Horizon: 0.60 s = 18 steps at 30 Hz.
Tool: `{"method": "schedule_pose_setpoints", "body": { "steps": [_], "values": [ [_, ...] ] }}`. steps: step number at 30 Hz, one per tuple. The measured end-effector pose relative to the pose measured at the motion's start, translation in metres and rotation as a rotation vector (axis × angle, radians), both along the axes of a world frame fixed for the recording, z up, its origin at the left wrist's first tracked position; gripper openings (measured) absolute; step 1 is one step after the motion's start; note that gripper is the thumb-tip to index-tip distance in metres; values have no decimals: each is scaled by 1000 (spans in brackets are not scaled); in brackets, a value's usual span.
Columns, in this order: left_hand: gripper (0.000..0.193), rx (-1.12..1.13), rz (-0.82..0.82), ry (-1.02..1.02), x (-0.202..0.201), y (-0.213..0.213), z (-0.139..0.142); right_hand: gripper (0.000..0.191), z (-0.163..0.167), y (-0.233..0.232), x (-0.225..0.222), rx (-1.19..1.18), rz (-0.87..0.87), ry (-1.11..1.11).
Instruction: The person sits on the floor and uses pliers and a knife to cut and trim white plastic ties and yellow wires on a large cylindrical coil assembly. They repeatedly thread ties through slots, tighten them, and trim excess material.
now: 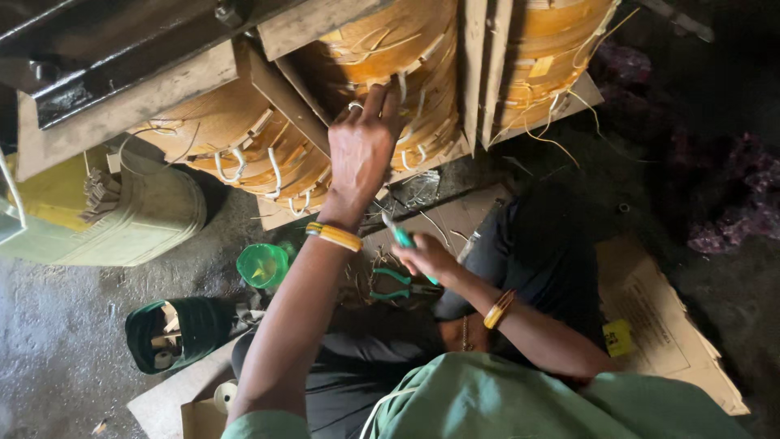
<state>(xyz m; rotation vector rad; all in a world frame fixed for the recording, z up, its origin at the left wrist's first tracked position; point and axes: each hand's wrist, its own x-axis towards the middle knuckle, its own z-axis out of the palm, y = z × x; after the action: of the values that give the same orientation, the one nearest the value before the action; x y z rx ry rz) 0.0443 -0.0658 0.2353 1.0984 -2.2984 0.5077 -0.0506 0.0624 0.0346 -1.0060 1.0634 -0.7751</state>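
Seen from my remote post, left to right: a pale green drum (122,219) lies on its side on the grey floor; a dark green container (175,332) of small scraps sits below it, with a bright green cup (262,265) just to its right; above them, orange-brown wound coils (268,154) bound with white ties sit between wooden blocks under a dark metal frame (122,49); the left hand (361,146), a yellow bangle (334,236) at its wrist, reaches up with fingers spread and pressed against the middle coil (398,73), gripping nothing that I can make out; lower right of it, the right hand (428,257) is closed around a teal-handled tool (400,237), its working end hidden from me; teal-handled pliers (396,286) lie on the floor just beneath that hand; flattened cardboard (666,325) lies at far right beside the seated person's dark-clothed knee.
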Motion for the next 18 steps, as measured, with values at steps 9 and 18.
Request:
{"method": "schedule_pose_setpoints", "body": {
  "steps": [9, 18],
  "values": [
    [14, -238, -56, -102, -5, -11, -7, 35, -44, 23, -12, -361, -19, 762],
    [19, -183, -67, 79, -30, -16, -10, 44, -36, -3, -30, -803, 6, 875]
  ]
}}
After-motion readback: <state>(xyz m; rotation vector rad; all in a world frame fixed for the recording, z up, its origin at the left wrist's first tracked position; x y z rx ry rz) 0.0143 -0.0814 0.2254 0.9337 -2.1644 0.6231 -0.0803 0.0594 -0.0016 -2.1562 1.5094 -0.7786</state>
